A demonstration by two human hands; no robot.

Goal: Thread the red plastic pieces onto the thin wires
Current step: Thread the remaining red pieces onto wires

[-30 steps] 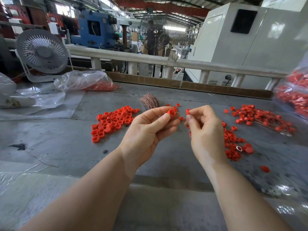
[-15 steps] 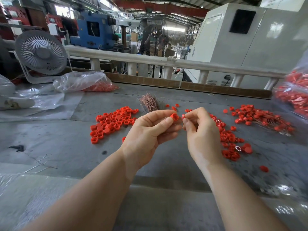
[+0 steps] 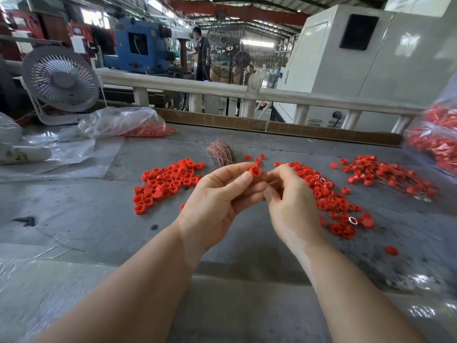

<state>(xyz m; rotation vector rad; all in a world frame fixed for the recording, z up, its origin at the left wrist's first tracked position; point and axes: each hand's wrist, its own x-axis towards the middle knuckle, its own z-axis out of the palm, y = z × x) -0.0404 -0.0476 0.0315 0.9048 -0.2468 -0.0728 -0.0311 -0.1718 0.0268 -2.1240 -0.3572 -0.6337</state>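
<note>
My left hand (image 3: 217,194) pinches a small red plastic cap (image 3: 255,170) between thumb and fingers, above the grey table. My right hand (image 3: 289,199) is right beside it, fingers curled and touching the left fingertips; what it pinches is too thin to make out. A bundle of thin copper-coloured wires (image 3: 221,154) lies just behind my hands. Loose red caps lie in a pile at the left (image 3: 165,181) and a pile at the right (image 3: 331,199). Caps with wires through them lie at the far right (image 3: 385,174).
A white desk fan (image 3: 60,80) stands at the back left beside a clear plastic bag with red pieces (image 3: 128,122). Another bag of red parts (image 3: 435,137) sits at the right edge. A white railing (image 3: 222,90) borders the table's far side.
My right hand has moved left and closed in on the left hand's cap; the gap between the hands is gone. The left hand has stayed nearly in place.
</note>
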